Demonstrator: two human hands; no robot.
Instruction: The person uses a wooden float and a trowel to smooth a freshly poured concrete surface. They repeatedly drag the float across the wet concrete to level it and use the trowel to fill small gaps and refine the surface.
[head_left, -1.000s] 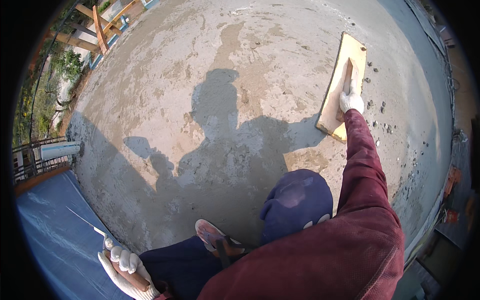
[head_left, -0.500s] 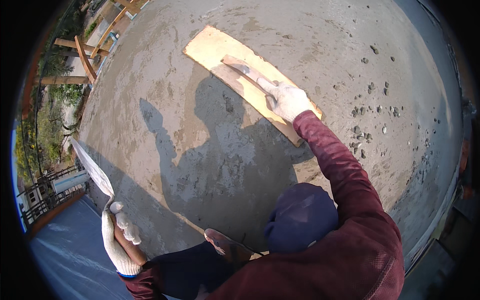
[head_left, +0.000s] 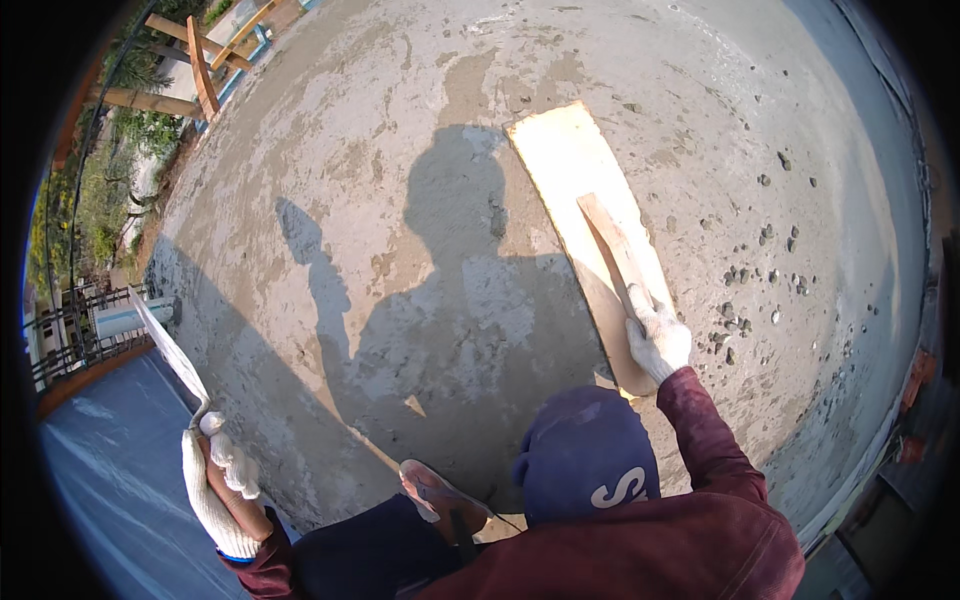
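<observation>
In a white knit glove, my right hand (head_left: 660,338) is closed around the handle of a long wooden float (head_left: 572,165). The float lies on wet grey concrete (head_left: 380,220), its far end tilted to the left and its near end close to my body. At the lower left, my left hand (head_left: 212,480), gloved too, grips the brown handle of a pointed trowel (head_left: 170,345). The trowel's blade is raised and points away from me, apart from the concrete in its shadow.
Loose pebbles (head_left: 735,275) are scattered right of the float. Blue sheeting (head_left: 120,480) lies at lower left, near a railing (head_left: 70,345). Timber boards (head_left: 150,102) stand beyond the far left edge. A dark blue cap (head_left: 590,450) hides part of the near surface.
The float has swung from a strong slant to a steeper angle, shifting right, with my right hand drawn nearer to my body. My left hand still holds the trowel, slightly lower in view.
</observation>
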